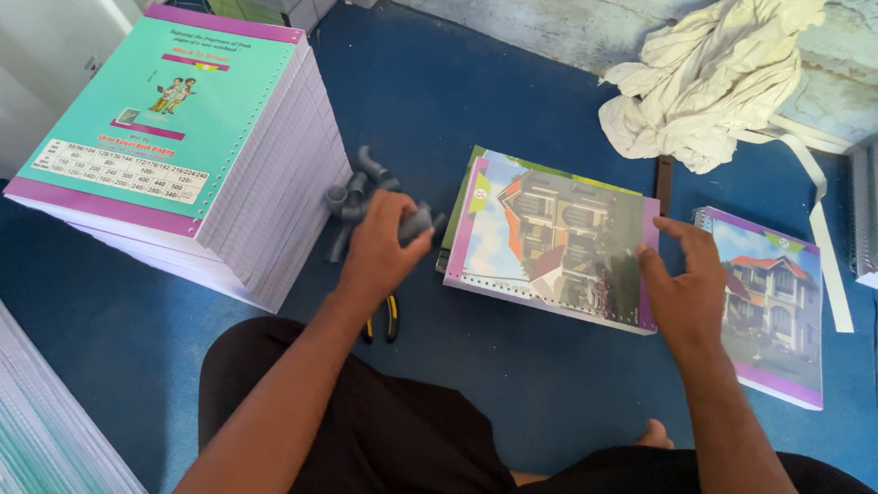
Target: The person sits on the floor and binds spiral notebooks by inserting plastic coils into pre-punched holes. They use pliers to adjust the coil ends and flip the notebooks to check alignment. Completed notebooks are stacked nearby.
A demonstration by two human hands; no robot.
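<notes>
A dark tool is gripped by the left hand; the right hand, fingers spread, steadies the punched notebook, best held flat on the floor

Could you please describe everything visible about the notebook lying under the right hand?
The notebook lies flat on the blue mat, its glossy cover picturing a house with a purple border. Punched holes line its near edge, and no spiral shows. It seems to rest on a second, similar notebook. The right hand touches its right edge.
</notes>
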